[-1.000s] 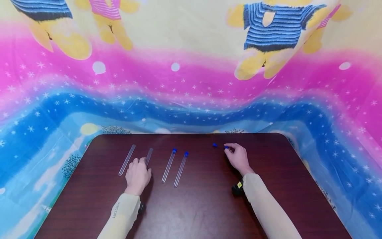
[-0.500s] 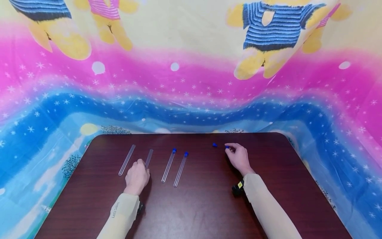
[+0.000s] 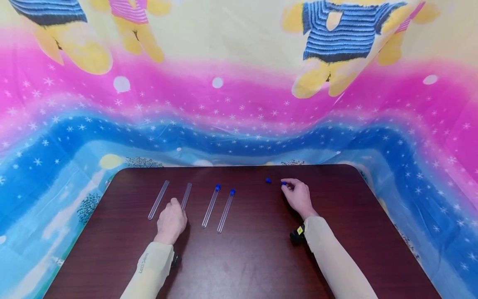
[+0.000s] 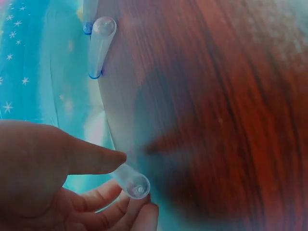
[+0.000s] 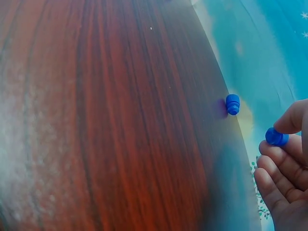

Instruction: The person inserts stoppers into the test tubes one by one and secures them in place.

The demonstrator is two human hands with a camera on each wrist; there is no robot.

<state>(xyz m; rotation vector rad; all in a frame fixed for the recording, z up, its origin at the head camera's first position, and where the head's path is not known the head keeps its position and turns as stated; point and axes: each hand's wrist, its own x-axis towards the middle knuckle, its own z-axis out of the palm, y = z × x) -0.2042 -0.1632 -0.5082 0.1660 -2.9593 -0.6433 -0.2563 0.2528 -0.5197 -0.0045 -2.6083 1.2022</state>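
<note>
My left hand (image 3: 171, 221) pinches an uncapped clear test tube (image 3: 186, 195) between thumb and fingers; its rounded end (image 4: 138, 186) faces the left wrist camera. Another uncapped test tube (image 3: 158, 200) lies to the left of that hand. On its right are two test tubes with blue caps, a nearer-to-hand one (image 3: 210, 207) and a farther one (image 3: 225, 212). Over at the right, a small blue cap (image 5: 276, 137) is pinched between the thumb and forefinger of my right hand (image 3: 297, 197). A second blue cap (image 5: 232, 104) lies on the table just left of those fingers.
The dark wood-grain table (image 3: 239, 265) has rounded far corners. A printed cloth (image 3: 239, 99) with bears and snowflakes hangs behind and around it. Each wrist carries a small black camera, such as the right one (image 3: 297, 236).
My left fingers have closed from a spread pose onto the uncapped test tube, which has shifted slightly away from me in the last half second. The right hand stays almost still with its cap.
</note>
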